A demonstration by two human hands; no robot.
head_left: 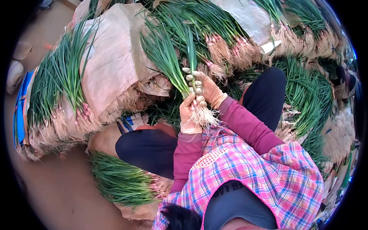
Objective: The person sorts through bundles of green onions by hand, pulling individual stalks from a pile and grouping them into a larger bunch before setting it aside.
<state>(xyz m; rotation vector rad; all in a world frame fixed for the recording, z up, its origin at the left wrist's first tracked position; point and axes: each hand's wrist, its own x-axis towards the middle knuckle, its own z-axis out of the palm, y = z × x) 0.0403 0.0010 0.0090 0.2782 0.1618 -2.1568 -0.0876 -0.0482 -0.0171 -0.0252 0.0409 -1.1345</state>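
In the middle of the head view, my left hand (189,115), in a pale glove, is closed around a small bunch of spring onions (168,63). Their long green leaves point up and left, and pinkish bulbs with pale stringy roots (204,117) hang below the fingers. My right hand (207,89), gloved too, is closed on a separate spring onion stalk (191,48) right beside the bunch. The hands are close together, above my crossed legs.
Piles of spring onions lie ahead (226,34), at left (57,80), at right (306,99) and by my left knee (122,180). Brown paper-like sheets (115,53) lie among them. Brown floor (69,188) shows at lower left.
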